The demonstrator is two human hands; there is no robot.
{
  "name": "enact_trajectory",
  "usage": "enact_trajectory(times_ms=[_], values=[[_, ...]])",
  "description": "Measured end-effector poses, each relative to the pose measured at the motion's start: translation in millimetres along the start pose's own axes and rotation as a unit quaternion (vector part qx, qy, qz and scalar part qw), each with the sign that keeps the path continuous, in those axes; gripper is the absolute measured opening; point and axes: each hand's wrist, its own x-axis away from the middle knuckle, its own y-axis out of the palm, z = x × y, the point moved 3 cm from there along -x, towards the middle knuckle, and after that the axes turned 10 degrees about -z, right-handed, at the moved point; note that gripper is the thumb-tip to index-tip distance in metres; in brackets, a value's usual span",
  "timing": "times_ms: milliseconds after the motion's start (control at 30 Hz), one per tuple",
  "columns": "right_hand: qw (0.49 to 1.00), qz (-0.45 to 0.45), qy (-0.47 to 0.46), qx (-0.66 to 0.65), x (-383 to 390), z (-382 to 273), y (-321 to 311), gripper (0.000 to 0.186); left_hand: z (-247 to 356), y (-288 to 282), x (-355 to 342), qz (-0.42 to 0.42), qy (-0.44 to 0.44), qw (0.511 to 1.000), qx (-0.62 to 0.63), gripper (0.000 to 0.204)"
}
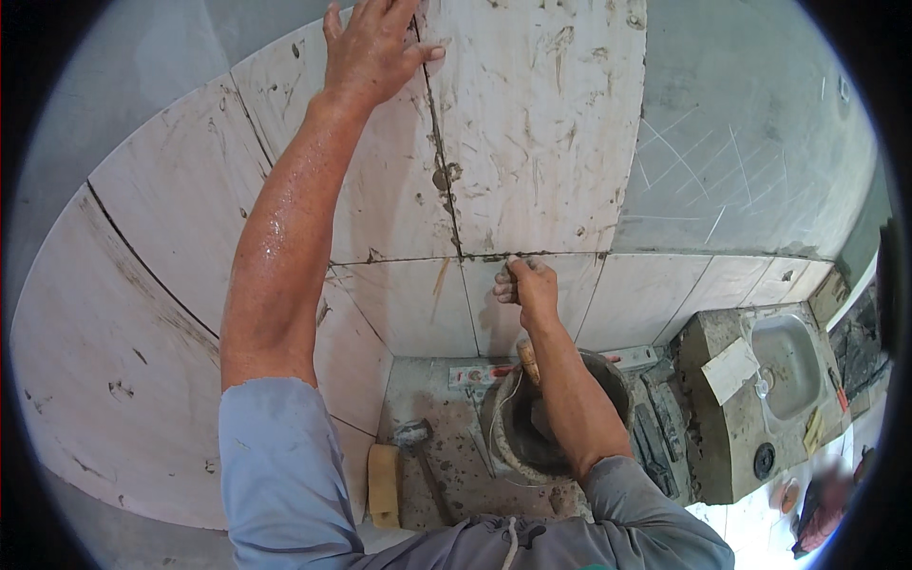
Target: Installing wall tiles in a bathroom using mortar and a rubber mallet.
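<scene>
My left hand [375, 52] lies against the upper wall tiles with its fingers apart, near the left edge of a tall, mud-smeared tile [527, 114] and the dark vertical joint there. My right hand [524, 285] is closed, its fingertips at the horizontal joint below that tile; whether it holds anything small I cannot make out. A row of pale tiles [414, 309] runs below the joint. Behind my right forearm stands a black bucket [505, 446], with a wooden-handled tool [528, 361] sticking out of it.
Grey scored wall [736, 142] is at right. Below are a concrete ledge with a steel sink [785, 369], a level [475, 375], a hammer [437, 484], a yellow sponge [385, 486] and dark tools [660, 446]. A blurred person [822, 513] is at lower right.
</scene>
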Motion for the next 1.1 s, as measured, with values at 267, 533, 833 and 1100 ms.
enact_trajectory(times_ms=[267, 533, 833, 1100], values=[[1.000, -0.018, 0.021, 0.007, 4, 5, -2, 0.023, -15, 17, -3, 0.037, 0.028, 0.999, -0.013, 0.085], [0.998, -0.014, 0.051, -0.024, 2, 16, -14, 0.026, -16, 19, -4, 0.040, 0.008, 0.999, 0.003, 0.085], [0.998, -0.024, 0.055, -0.006, 7, 13, -13, 0.026, -17, 21, -4, 0.047, 0.006, 0.999, 0.004, 0.084], [0.999, -0.031, 0.030, 0.030, 2, 10, -2, 0.018, -15, 19, -3, 0.033, -0.002, 0.999, 0.010, 0.084]])
